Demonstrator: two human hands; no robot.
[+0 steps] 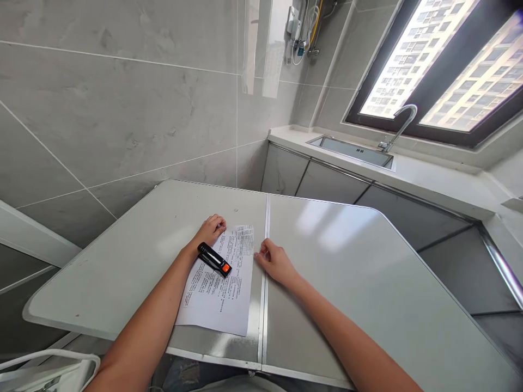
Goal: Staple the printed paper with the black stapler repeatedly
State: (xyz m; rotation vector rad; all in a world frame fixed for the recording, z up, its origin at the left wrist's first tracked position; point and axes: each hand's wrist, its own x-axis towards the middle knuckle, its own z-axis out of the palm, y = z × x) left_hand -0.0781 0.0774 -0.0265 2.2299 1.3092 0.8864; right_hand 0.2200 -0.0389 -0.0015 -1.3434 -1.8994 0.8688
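A printed sheet of paper (235, 305), or a thin stack, lies flat on the table with dense text; its top right corner shows a smaller block of print. Across its left part rests a black stapler (214, 260) with an orange square at its near end. My left hand (211, 228) is at the paper's upper left edge, fingers curled in and closed against it. My right hand (275, 261) rests on the table just beside the right edge, its fingers bent inward and the thumb tip close to the paper. My left wrist is next to the stapler's far end.
The pale folding table (327, 294) has a metal seam (263, 310) down its middle. Behind it are a grey tiled wall (122, 109), a counter with a sink (351, 152), a faucet (404, 122) and windows. A white chair part (53, 365) stands at lower left.
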